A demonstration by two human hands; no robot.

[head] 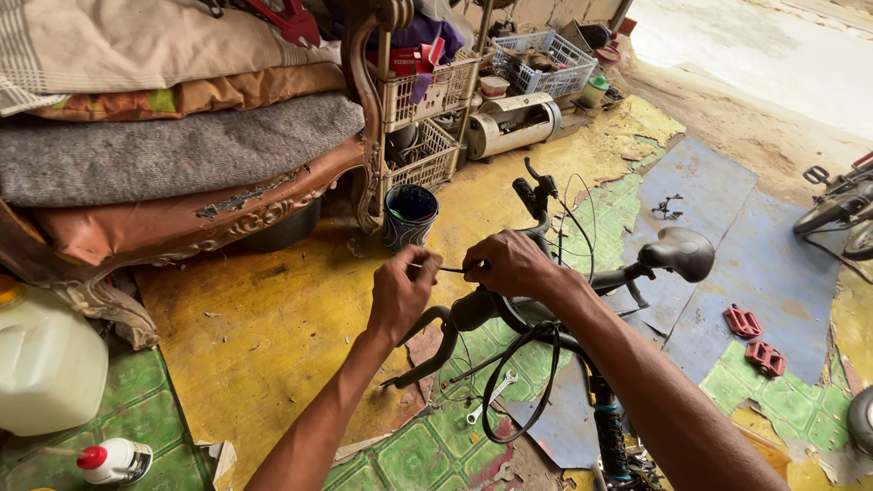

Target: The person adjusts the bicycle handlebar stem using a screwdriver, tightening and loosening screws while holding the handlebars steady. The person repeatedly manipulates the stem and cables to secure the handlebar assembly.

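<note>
2 bare hands meet over a small black bicycle [546, 314] lying on its side on a patchwork floor of yellow, green and blue sheet. Left hand [400, 291]: fingers pinched shut on the near end of a thin dark cable [452, 269], thumb and forefinger pressed together. Right hand [509, 262]: fingers curled closed over the other end of the same cable, just above the handlebar; the exact grip under the knuckles cannot be told. The short stretch of cable runs level between the 2 hands, which are near each other but apart.

Bicycle: black saddle [680, 251] to the right, black brake lever [535, 189] pointing up behind the right hand, curved grip end [427, 350] below the left wrist. A loop of black cable housing [518, 386] hangs below the right forearm. A silver spanner [486, 400] lies on green floor under the frame.

Surroundings: 2 red pedals [755, 338] on the floor at right, well apart from the hands. A dark patterned cup [409, 215] stands behind the left hand, near a carved wooden sofa [227, 214] stacked with folded blankets [173, 150]. White plastic crates [423, 118] stand beside the sofa; a silver cylinder [514, 125] lies next to them. Bottom left: a white jug [45, 364] and a small white bottle with red cap [114, 459]. Part of a second bicycle [841, 205] at the right edge.
</note>
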